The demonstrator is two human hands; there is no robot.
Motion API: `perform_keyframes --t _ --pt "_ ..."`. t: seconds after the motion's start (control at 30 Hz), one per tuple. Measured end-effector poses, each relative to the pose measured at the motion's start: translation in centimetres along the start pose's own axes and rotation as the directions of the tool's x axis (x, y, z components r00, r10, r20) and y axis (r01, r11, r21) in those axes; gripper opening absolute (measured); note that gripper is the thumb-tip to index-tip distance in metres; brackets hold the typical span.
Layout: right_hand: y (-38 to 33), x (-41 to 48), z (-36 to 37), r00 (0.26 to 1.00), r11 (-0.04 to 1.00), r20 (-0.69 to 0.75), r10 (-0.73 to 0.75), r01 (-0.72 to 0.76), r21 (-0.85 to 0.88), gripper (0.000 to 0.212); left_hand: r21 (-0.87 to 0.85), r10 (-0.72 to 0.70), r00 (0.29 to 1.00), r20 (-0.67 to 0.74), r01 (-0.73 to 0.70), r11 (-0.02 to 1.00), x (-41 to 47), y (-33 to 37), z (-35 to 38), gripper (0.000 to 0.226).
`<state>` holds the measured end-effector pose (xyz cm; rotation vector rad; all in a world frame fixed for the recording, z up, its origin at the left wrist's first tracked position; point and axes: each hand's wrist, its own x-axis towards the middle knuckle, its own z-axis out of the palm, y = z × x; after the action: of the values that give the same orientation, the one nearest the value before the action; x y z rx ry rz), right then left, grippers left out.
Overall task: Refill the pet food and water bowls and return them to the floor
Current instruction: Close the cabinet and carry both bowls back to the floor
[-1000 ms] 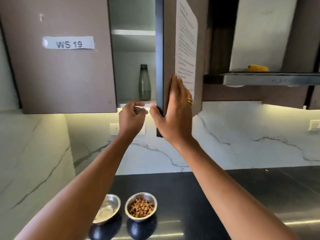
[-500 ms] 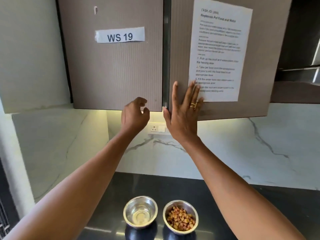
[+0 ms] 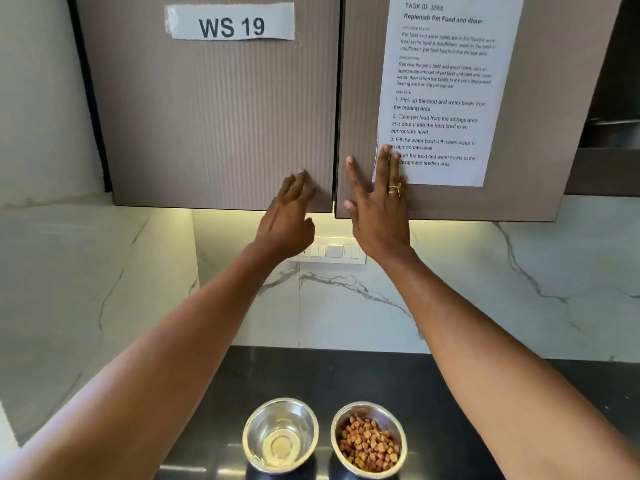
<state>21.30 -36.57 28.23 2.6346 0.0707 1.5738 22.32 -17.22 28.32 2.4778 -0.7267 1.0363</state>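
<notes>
Two small steel bowls stand side by side on the black counter (image 3: 485,393) near its front. The left bowl (image 3: 280,434) holds a little clear water; the right bowl (image 3: 369,439) is filled with brown kibble. Both my arms reach up over them to the wall cabinet. My right hand (image 3: 377,209) lies flat, fingers spread, on the lower corner of the right cabinet door (image 3: 360,98). My left hand (image 3: 289,216) has straight fingers touching the bottom edge of the left cabinet door (image 3: 214,133). Neither hand holds anything.
A printed task sheet (image 3: 446,84) is taped to the right door and a "WS 19" label (image 3: 230,24) to the left one. White marble backsplash (image 3: 485,289) with a switch plate (image 3: 332,251) runs behind the counter; a marble side wall (image 3: 69,289) closes the left.
The right cabinet door swung from open to closed under my right hand. My left hand uncurled and came to the left door's edge. The view shifted so the bowls sit centred.
</notes>
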Motion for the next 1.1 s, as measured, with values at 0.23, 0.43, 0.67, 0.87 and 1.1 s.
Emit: perform_keyframes --t 0.23,0.43,0.67,0.87,1.1 --pt "0.0 0.9 2.7 1.0 0.999 0.009 0.028 -0.027 -0.047 0.085 0.016 0.065 0.998 -0.016 -0.065 0.998 -0.5 -2.0 2.5 0.08" --pt "-0.2 1.0 2.6 0.999 0.999 0.019 0.029 -0.029 -0.046 0.085 -0.013 0.106 0.994 -0.019 -0.106 0.994 -1.1 -2.7 3.3 0.091" --pt "-1.9 -4.1 1.2 0.997 0.99 -0.005 0.08 -0.079 0.119 0.075 -0.041 0.025 0.999 -0.025 -0.026 0.999 -5.2 -2.1 5.0 0.077" --pt "-2.2 -21.2 3.7 0.958 0.937 0.247 0.145 -0.213 0.278 0.061 -0.115 -0.21 0.962 0.172 0.232 0.966 -19.1 -3.2 11.4 0.064" --pt "1.2 -35.3 5.3 0.6 0.785 0.696 0.394 -0.614 0.084 0.054 -0.032 -0.447 0.715 0.537 0.547 0.837 -31.4 -4.3 16.0 0.061"
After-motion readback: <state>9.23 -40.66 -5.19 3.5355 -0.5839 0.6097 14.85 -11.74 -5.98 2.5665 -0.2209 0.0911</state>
